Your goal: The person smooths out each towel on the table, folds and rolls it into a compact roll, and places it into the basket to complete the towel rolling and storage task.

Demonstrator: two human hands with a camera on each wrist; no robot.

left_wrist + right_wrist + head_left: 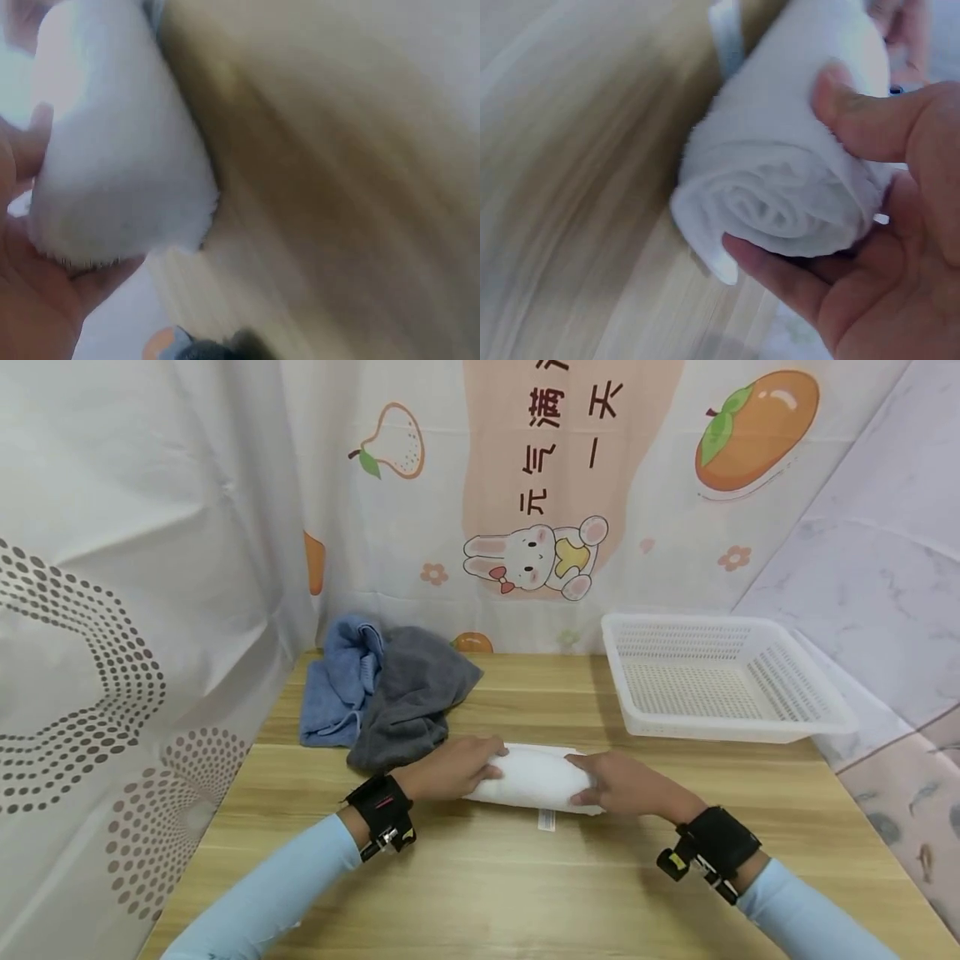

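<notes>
By the left grip [453,768] and the right grip [630,783], the ends of a rolled white towel [534,777] are clasped between thumb and fingers. The roll is held in front of the white basket [750,727], to its left; a label [547,820] is exposed along its near edge. Well left of the basket, a grey towel [412,693] and a blue towel [330,693] are heaped together on the worktop [480,893]. Behind the basket, a printed curtain [420,535] is hung.

Shows streaky yellow-brown grain on the worktop [480,893], plain white on the rolled towel [536,777]. Has blue on one cloth [330,693] and dark grey on another cloth [416,681] near the far left corner, white on the basket [720,725] by the far right. Bears grey dots on the left curtain [127,652].
</notes>
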